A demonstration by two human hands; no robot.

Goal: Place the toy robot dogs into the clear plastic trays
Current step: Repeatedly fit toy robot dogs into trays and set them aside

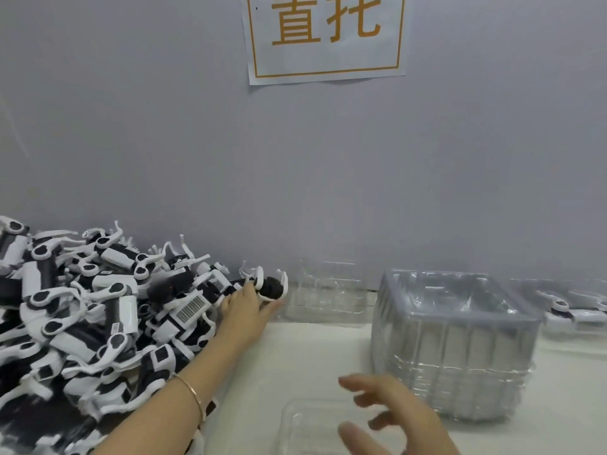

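one dog heap [82, 316] — one sign [325, 37]

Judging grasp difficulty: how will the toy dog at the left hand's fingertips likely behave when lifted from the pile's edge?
The toy dog looks like hard moulded plastic, so probably stiff and light. Its thin white legs stick out and may snag neighbours in the pile. Blocky body: unlikely to roll.

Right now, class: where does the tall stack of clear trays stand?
In the head view, the stack of clear trays stands right of centre on the white table, just beyond the right hand.
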